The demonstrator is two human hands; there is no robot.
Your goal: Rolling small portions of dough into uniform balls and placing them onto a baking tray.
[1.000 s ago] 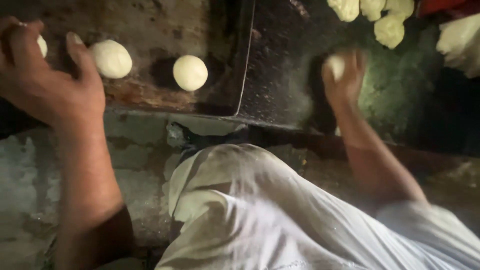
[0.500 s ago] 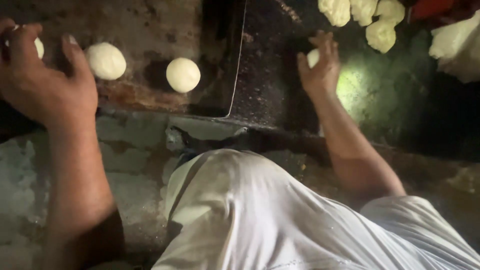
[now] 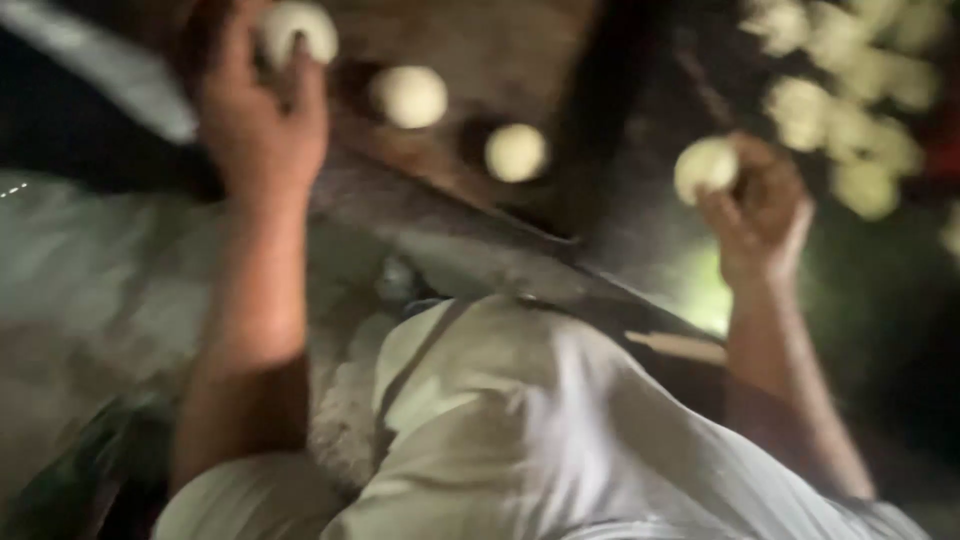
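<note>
The picture is blurred and tilted. My left hand (image 3: 258,110) is raised at the upper left with its fingers around a round white dough ball (image 3: 298,30). My right hand (image 3: 762,205) is lifted at the right and holds another dough ball (image 3: 704,166) at its fingertips. Two more dough balls, one (image 3: 408,95) and another (image 3: 516,152), rest on the brown wooden board (image 3: 480,40) between my hands.
Several pale dough pieces (image 3: 850,100) lie in a heap at the upper right on a dark surface. My white garment (image 3: 540,440) fills the lower middle. A grey stone ledge (image 3: 90,290) runs along the left.
The view has swung and tilted. My right hand has lifted off the dark surface with a dough ball. My left hand has lifted its ball off the board.
</note>
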